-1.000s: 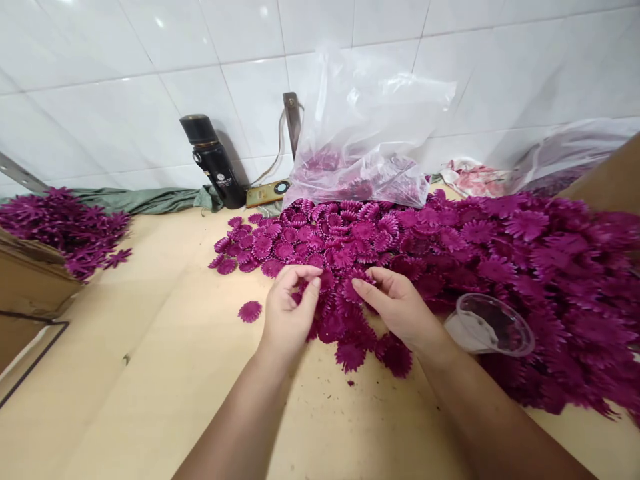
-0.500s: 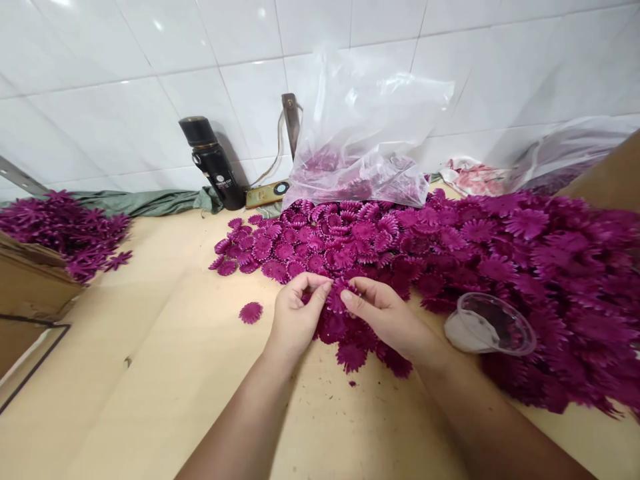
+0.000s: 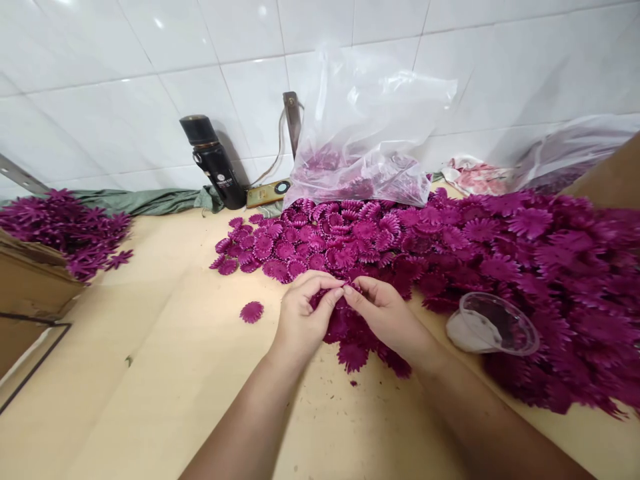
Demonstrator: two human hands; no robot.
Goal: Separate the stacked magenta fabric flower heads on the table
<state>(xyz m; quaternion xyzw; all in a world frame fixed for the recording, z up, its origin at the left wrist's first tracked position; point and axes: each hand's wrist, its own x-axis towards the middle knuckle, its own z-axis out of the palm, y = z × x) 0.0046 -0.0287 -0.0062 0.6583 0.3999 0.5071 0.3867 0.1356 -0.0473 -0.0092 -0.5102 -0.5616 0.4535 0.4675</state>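
In the head view, my left hand and my right hand meet thumb to thumb over the front of a purple flower pile. Both are closed in a pinch on one purple petal disc with a fringed edge, mostly covered by my fingers. More discs lie on the table just below my hands. A single disc rests apart on the board to the left. Beside my right forearm, a clear plastic cup with whitish content stands tilted against the pile.
A clear plastic bag of purple pieces stands behind the pile. A black bottle and a gold-coloured device are by the tiled wall. At the left, star-shaped purple pieces heap up by a cardboard box.
My left hand has moved slightly right, bringing its fingertips against those of my right hand. The disc between them has become mostly hidden.
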